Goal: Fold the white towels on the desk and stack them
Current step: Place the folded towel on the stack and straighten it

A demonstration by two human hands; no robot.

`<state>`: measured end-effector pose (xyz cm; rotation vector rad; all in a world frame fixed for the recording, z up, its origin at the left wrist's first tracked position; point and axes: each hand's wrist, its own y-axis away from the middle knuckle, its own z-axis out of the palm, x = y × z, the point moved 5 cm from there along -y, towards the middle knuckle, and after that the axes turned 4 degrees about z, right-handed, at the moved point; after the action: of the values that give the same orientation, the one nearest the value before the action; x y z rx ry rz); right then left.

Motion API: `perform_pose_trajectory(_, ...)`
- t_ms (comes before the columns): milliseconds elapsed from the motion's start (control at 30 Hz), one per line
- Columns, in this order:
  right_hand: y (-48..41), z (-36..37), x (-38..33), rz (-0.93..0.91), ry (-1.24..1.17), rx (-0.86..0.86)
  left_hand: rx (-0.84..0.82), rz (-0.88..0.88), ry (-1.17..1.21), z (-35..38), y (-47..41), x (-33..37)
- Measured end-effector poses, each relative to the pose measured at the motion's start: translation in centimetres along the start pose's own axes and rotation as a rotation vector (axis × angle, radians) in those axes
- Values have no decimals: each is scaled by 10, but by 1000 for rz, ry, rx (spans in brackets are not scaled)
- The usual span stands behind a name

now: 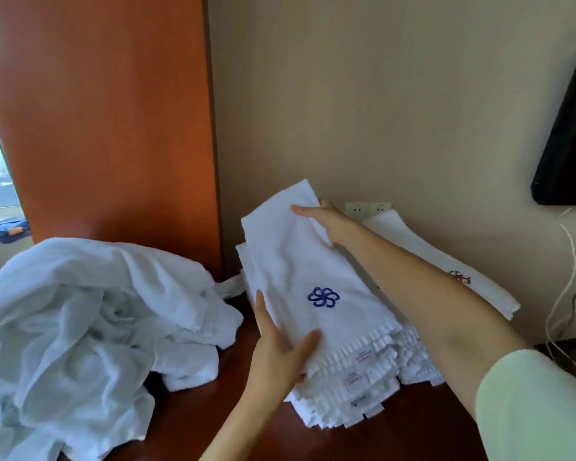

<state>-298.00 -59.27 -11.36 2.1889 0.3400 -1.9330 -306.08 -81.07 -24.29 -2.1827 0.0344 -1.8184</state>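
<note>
Between the fingers of both hands lies the top towel (pixel 300 271), blue emblem up, resting on the stack of folded towels (pixel 363 377). The left hand (pixel 280 347) pinches its near left edge: thumb on top, forefinger straight along the side, the other fingers mostly hidden beneath. The right hand (pixel 323 221) grips the raised far corner, thumb in front, fingers hidden behind the cloth. Left of the left fingers, a heap of unfolded towels (pixel 80 327) sprawls on the desk (pixel 246 434), cut off by the frame.
</note>
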Motion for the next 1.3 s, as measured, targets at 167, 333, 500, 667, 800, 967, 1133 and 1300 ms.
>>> perform_pose_trajectory(167, -27, 6, 53, 177, 15, 38, 29, -19, -97, 0, -4, -2)
perform_pose_trajectory(333, -39, 7, 52, 103, -13, 52, -5, 8, -135, 0, -5, 6)
perform_pose_trajectory(500, -40, 2, 24, -52, -137, 6, -32, 41, -3, -5, -1, 19)
perform_pose_trajectory(667, -36, 6, 50, -16, 79, 126, -139, -51, -441, -11, 7, 14)
perform_pose_trajectory(800, -25, 13, 40, -167, 738, 333, -70, 37, -817, -22, 7, 15)
perform_pose_trajectory(967, -18, 58, 50, -294, 1249, 119, -36, 289, -895, -11, 0, 11)
perform_pose_trajectory(1133, -21, 58, 75, -185, 1231, 40, -135, 343, -803, -2, -8, -3)
perform_pose_trajectory(1300, 2, 59, 74, -184, 1230, 16, -164, 293, -856, -2, -9, -7)
